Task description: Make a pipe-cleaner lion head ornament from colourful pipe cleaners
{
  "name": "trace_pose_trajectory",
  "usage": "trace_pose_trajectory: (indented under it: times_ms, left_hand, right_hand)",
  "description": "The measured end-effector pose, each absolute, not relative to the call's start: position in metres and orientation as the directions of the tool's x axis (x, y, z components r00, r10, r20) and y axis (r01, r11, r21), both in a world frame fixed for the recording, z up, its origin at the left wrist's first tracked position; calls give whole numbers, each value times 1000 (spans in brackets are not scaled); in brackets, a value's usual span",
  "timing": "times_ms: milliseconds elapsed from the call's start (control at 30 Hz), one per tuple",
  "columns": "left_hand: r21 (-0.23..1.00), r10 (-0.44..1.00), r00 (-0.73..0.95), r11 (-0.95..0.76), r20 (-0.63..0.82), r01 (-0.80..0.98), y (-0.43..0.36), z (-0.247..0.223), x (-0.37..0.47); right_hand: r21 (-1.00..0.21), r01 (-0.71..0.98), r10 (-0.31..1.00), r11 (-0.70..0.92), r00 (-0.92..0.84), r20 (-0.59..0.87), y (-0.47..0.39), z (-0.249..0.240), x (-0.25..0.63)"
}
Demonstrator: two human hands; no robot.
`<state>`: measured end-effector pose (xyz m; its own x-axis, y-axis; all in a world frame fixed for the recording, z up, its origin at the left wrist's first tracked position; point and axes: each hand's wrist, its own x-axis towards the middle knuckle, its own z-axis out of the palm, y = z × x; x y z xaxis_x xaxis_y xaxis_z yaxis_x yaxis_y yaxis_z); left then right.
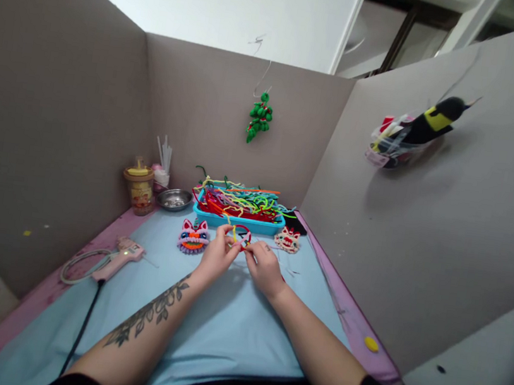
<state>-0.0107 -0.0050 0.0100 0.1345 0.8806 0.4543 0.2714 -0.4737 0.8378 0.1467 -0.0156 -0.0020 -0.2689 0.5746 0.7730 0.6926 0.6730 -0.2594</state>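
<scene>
My left hand and my right hand meet above the blue cloth, their fingertips pinched on a small red ring of bent pipe cleaner. Yellow and pinkish strands show at the ring, but the finer joins are too small to make out. Left of the hands sits a purple, orange and pink fuzzy animal head. A cream and red fuzzy head lies to their right. Just behind them stands a blue tray heaped with many-coloured pipe cleaners.
A pink glue gun with its cord lies at the left. Behind it are a lidded cup, a metal bowl and a holder of white sticks. Grey panels enclose three sides. A yellow disc lies at right.
</scene>
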Motion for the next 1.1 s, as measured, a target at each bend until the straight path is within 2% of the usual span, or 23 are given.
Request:
trace_pose_trajectory:
  times_ms: [133, 267, 433, 600, 767, 1100]
  left_hand:
    - [801, 865, 147, -501, 480, 329, -8, 12, -10]
    - [748, 860, 137, -498, 492, 438, -11, 14, -9]
    - [621, 835, 128, -492, 536, 609, -13, 12, -8]
    - [583, 819, 157, -513, 551, 630, -12, 10, -9]
    - [590, 817, 176, -528, 550, 611, -11, 11, -10]
    - [615, 810, 182, -551, 558, 565, -12, 11, -11]
  right_hand:
    - [-328, 675, 611, 661, -231, 757, -18, 1, 146]
    - [-450, 634, 681, 629, -170, 712, -20, 5, 143]
    - [-672, 508, 798, 539, -51, 601, -18, 8, 138]
    - [-817, 359, 880, 452, -26, 475, -18, 10, 137]
    - [-869, 259, 903, 422, -33, 428, -21, 13, 136]
    - [-893, 226, 918, 389, -13, 397, -21, 16, 135]
